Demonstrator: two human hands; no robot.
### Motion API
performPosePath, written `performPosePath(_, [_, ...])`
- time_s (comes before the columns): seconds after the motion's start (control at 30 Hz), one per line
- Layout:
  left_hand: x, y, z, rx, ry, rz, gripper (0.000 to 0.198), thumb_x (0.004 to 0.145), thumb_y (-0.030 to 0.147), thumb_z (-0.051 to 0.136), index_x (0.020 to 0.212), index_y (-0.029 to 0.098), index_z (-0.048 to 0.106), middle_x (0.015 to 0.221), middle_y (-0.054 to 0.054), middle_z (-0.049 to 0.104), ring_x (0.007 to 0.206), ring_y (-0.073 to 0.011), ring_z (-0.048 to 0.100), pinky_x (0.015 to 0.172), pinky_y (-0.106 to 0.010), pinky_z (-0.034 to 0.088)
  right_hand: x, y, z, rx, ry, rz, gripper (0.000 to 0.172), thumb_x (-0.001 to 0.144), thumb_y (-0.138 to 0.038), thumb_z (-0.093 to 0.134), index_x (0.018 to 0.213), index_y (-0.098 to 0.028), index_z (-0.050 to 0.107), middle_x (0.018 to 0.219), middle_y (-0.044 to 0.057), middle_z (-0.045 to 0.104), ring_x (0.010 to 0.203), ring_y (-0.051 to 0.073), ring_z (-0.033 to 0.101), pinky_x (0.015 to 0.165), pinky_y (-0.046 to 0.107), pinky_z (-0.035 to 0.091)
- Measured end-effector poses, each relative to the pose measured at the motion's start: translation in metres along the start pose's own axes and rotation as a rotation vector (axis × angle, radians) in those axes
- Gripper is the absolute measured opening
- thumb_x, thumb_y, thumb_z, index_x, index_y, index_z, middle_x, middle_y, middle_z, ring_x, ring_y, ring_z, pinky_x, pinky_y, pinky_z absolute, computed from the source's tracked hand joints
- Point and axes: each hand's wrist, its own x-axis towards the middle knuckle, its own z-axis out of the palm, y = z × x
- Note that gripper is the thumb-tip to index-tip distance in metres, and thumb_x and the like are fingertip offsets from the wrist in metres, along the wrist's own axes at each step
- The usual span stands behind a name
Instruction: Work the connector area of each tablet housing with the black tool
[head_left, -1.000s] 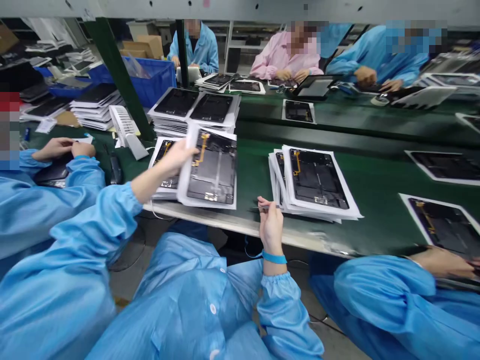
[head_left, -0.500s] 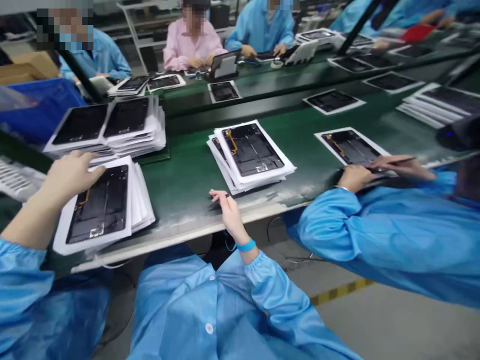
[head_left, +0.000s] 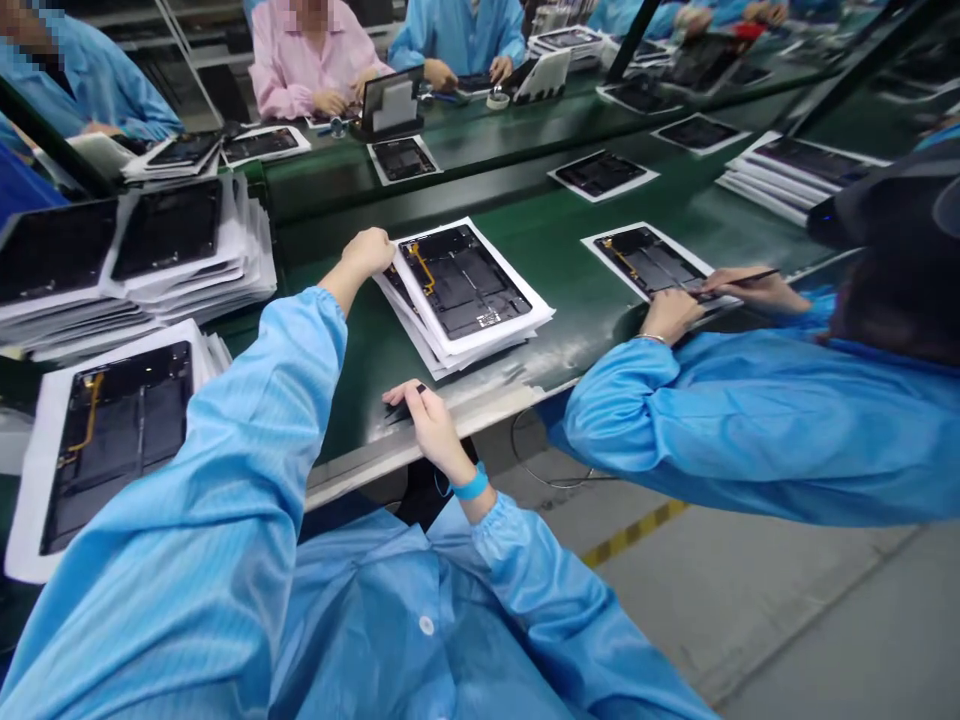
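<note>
A flat, dark, rectangular panel (head_left: 459, 283) with a glossy black band across one end lies on a matte white sheet, topping an uneven stack of white sheets and dark panels (head_left: 437, 362) just off the picture's centre toward 12 o'clock. Its long axis runs from about 11 to 5 o'clock, with the glossy band at the 11 o'clock end. A thin, jointed orange ribbon (head_left: 424, 270) follows its left long side, a silvery strip runs lengthwise down its middle, and a small pale patch (head_left: 491, 318) sits toward 5 o'clock. The smooth green tabletop (head_left: 352, 370) has a worn, pale front edge.

The left hand (head_left: 366, 256) is at the stack's 10 o'clock corner, fingers curled down against the sheet edge; their tips are hidden, so I cannot tell whether they pinch it. Between 6 and 7 o'clock from the stack, the right hand (head_left: 433, 422) has its thumb and fingers drawn together around a slim black tool (head_left: 396, 410), its far end blurred.

At 8 o'clock, a similar ribboned dark panel (head_left: 116, 445) lies on white sheets. Toward 2 o'clock, a co-worker's hands (head_left: 671, 315) are at another panel (head_left: 651, 262).
</note>
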Motion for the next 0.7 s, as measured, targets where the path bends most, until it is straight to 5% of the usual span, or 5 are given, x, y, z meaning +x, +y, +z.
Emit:
performPosePath(0.2, [-0.035,-0.023,-0.017,-0.116,-0.021,0.035,0.030,0.079,0.005,0.072,0.066,0.023,0.053,0.093,-0.010,0.074,0.127,-0.0359,0.070,0.123,-0.044,0.049,-0.007,0.000,-0.004,0.115,0.063,0.021,0.067,0.101,-0.092,0.059,0.083,-0.028,0.070,0.098,0.007,0.083,0.106,0.028,0.079,0.111,0.046,0.061])
performPosePath(0.4, [-0.084,-0.063,-0.023,-0.417,-0.122,-0.064,0.020,0.096,0.017,0.066,0.081,0.022,0.054,0.084,-0.005,0.072,0.085,-0.0201,0.076,0.093,-0.035,0.067,-0.052,-0.025,-0.047,0.261,0.127,0.156,0.056,0.098,-0.081,0.077,0.080,-0.028,0.078,0.114,0.008,0.083,0.121,0.030,0.077,0.108,0.045,0.065])
performPosePath(0.53, [-0.077,-0.059,-0.017,-0.552,-0.161,-0.131,0.017,0.100,0.028,0.068,0.087,0.023,0.058,0.074,-0.004,0.066,0.073,-0.0193,0.071,0.078,-0.031,0.064,-0.058,-0.045,-0.087,0.295,0.197,0.216,0.049,0.091,-0.078,0.086,0.086,-0.029,0.081,0.130,0.007,0.084,0.131,0.031,0.078,0.112,0.047,0.066])
performPosePath(0.7, [-0.061,-0.045,-0.009,-0.576,-0.238,-0.140,0.029,0.089,0.030,0.086,0.073,0.021,0.064,0.061,-0.002,0.055,0.061,-0.0175,0.058,0.061,-0.028,0.047,-0.014,-0.051,-0.117,0.242,0.240,0.163,0.049,0.093,-0.073,0.087,0.121,-0.032,0.087,0.111,0.002,0.085,0.098,0.022,0.080,0.106,0.045,0.068])
